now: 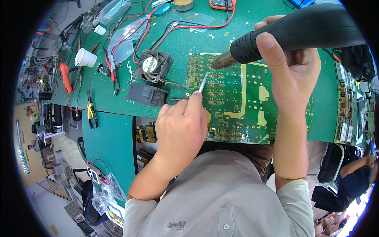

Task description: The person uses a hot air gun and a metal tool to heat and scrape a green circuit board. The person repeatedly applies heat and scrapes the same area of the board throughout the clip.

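A large green circuit board [233, 98] lies on the green mat in front of me. My right hand [290, 63] is wrapped round the black handle of a hot air gun [300, 29]. Its metal nozzle points down at the board's upper left part, just above the small components. In my left hand [182, 122] the fingers pinch metal tweezers [203, 83], whose tip reaches the board close below the nozzle. Whether the tip touches a component I cannot tell. Two black cooling fans [152, 67] with wires sit against the board's left side.
Left on the mat are a white paper cup [85, 58], red and black test leads [114, 75] and yellow-handled pliers [91, 112]. An orange multimeter [222, 4] and a round tin [183, 4] stand at the back. More boards [343, 102] line the right edge. Another person [355, 173] sits at right.
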### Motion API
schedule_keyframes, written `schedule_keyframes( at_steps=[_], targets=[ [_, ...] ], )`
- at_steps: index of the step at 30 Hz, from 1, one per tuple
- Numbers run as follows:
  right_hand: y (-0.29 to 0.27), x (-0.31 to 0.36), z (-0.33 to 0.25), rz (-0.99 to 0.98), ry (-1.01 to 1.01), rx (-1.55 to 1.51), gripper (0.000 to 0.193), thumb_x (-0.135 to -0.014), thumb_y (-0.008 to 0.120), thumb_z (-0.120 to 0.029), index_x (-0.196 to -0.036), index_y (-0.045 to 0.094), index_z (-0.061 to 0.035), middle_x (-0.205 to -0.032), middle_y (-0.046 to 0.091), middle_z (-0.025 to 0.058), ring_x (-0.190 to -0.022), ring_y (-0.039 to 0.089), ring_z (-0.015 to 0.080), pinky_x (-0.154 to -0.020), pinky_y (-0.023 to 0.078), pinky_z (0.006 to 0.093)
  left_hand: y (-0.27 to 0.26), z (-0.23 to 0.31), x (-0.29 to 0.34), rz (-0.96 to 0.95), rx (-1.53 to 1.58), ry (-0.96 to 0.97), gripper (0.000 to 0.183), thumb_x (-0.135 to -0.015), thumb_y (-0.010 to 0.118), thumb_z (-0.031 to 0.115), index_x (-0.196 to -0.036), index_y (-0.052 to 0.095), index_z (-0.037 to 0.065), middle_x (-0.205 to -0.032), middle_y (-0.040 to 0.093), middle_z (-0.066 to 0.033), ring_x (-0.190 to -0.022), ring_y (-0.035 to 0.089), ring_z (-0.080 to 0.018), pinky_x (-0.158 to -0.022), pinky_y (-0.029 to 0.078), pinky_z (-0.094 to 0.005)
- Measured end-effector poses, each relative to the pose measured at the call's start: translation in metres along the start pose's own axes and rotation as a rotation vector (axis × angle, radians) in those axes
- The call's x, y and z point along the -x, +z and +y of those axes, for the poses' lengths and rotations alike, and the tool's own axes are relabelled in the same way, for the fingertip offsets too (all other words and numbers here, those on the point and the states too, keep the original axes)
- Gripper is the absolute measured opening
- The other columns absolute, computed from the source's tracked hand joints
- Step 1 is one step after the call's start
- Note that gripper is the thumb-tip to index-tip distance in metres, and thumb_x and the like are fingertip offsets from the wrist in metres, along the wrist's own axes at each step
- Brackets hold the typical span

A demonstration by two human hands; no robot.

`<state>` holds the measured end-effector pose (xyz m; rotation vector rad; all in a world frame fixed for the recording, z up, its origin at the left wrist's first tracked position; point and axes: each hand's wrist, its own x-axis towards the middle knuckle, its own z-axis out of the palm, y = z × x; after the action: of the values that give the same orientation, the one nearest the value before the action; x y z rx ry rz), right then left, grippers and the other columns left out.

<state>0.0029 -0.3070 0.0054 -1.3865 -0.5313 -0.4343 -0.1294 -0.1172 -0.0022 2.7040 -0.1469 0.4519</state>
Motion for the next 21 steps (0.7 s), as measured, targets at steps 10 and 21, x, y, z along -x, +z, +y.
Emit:
schedule_keyframes(
  at_steps=[10, 21],
  targets=[
    [0.002, 0.001, -0.002, 0.027, 0.045, -0.041, 0.039, -0.092, 0.085, -0.014, -0.119, 0.063, 0.0046, -0.116, 0.070, 0.0134, -0.105, 0.068, 0.0182, -0.094, 0.055, 0.0325, -0.011, -0.010, -0.006, -0.038, 0.227, -0.143, 0.010, -0.095, 0.067, 0.003, -0.104, 0.068, -0.001, -0.079, 0.071, -0.0216, -0.068, 0.070, -0.0399, -0.060, 0.054, -0.0466],
    [0.003, 0.001, -0.003, 0.028, 0.064, -0.022, 0.041, -0.091, 0.086, -0.014, -0.120, 0.063, 0.0049, -0.115, 0.070, 0.0127, -0.106, 0.068, 0.0179, -0.094, 0.055, 0.0320, -0.023, -0.032, -0.015, -0.094, 0.152, 0.019, 0.013, -0.095, 0.069, 0.003, -0.107, 0.067, 0.000, -0.087, 0.071, -0.0190, -0.077, 0.069, -0.0398, -0.069, 0.054, -0.0483]
  ],
)
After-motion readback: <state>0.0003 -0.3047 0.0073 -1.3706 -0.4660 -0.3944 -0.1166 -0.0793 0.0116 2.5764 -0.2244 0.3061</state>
